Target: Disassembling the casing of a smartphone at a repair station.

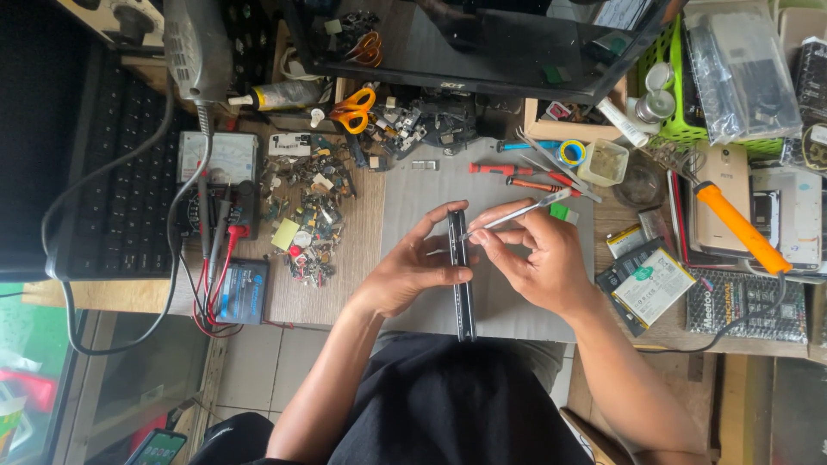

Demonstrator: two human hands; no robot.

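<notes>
My left hand (pixel 412 267) grips a thin black phone (pixel 463 297) standing on its edge over a grey work mat (pixel 508 310). Thumb and fingers pinch its upper part. My right hand (pixel 538 258) holds metal tweezers (pixel 517 213), whose tip touches the phone's edge near the top. Both hands meet at the middle of the mat.
A pile of small parts (pixel 306 215) lies left of the mat, by a multimeter (pixel 217 159) with red and black leads. Orange scissors (pixel 353 109), screwdrivers (pixel 525 176), tape and a small box sit behind. Batteries (pixel 650 284), phones and an orange-handled tool (pixel 741 228) crowd the right.
</notes>
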